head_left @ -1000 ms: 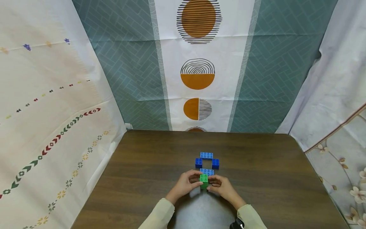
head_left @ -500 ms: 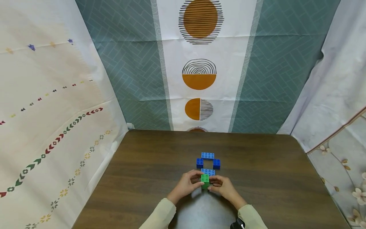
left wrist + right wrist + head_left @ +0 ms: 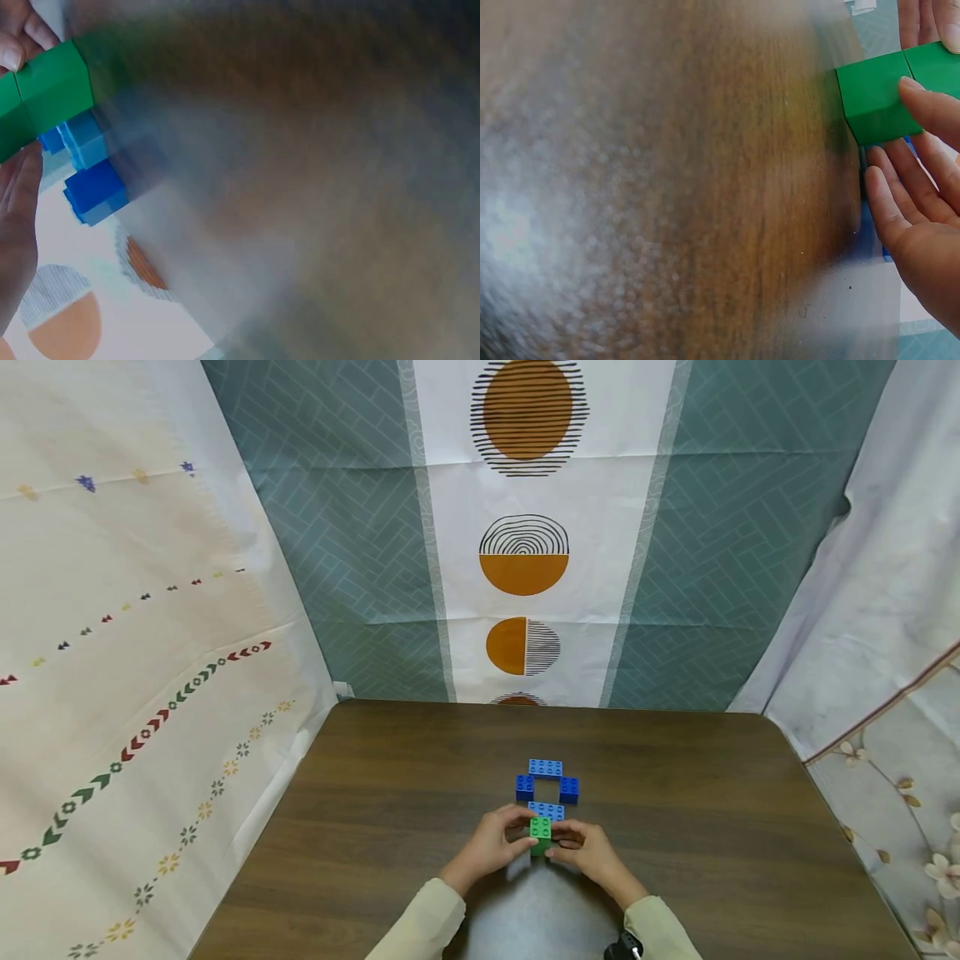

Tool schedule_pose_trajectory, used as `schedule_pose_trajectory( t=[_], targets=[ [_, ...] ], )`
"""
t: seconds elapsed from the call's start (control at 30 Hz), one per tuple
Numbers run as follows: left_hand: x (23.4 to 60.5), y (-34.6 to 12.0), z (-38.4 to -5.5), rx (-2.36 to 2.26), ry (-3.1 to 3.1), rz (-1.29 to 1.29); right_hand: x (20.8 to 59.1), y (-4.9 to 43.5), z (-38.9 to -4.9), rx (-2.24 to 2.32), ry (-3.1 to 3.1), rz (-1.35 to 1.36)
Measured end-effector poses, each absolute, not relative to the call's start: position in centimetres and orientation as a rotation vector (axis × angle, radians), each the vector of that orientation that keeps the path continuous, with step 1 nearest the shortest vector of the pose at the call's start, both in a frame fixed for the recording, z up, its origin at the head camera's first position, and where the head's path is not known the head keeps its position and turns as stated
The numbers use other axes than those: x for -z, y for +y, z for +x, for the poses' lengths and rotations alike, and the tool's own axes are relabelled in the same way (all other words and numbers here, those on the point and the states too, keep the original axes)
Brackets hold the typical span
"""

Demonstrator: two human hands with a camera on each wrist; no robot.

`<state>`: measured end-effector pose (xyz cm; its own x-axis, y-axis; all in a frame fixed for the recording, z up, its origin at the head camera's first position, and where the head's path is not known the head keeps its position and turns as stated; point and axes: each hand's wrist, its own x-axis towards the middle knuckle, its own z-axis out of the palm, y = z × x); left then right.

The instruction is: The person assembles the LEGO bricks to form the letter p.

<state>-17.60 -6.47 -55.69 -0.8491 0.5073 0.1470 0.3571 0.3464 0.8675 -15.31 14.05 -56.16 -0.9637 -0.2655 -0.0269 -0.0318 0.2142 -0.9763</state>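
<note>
Two green toy bricks (image 3: 540,837), one stacked on the other, stand in front of a light blue brick (image 3: 546,811). My left hand (image 3: 491,843) pinches the stack from the left, thumb low and fingers near the top. From the other side my right hand (image 3: 592,857) grips it too, its thumb (image 3: 922,101) lying on the lower green brick in the right wrist view. The seam between both green bricks (image 3: 54,85) shows in the left wrist view. Behind the stack, dark blue bricks (image 3: 524,787) and a second light blue brick (image 3: 545,768) join in a ring.
A brown wooden table (image 3: 405,777) carries everything. Its far edge meets a teal and white patterned cloth (image 3: 330,568). Pale patterned cloths hang at left (image 3: 187,760) and right (image 3: 862,635). A dark watch-like band (image 3: 624,947) sits at the right wrist.
The head view has shifted slightly, so everything appears a little farther right. Both hands keep the same hold on the green bricks, and the blue bricks stay where they were.
</note>
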Motion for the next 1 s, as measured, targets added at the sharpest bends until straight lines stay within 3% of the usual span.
schedule_pose_trajectory(
  t=[0.2,0.5,0.73,1.0],
  targets=[
    [56.1,-6.2,-17.4,-1.542,2.468,0.778,56.9,14.3,-15.6,1.851,2.281,-0.268],
    [56.5,-5.4,-16.5,-1.967,2.157,0.493,59.0,14.7,-16.3,1.839,2.285,-0.284],
    [54.4,-5.3,-16.1,-1.937,2.198,0.511,59.0,14.6,-16.3,1.849,2.278,-0.268],
    [56.4,-5.3,-16.8,-1.875,2.266,0.508,59.1,14.5,-16.3,1.865,2.263,-0.273]
  ],
)
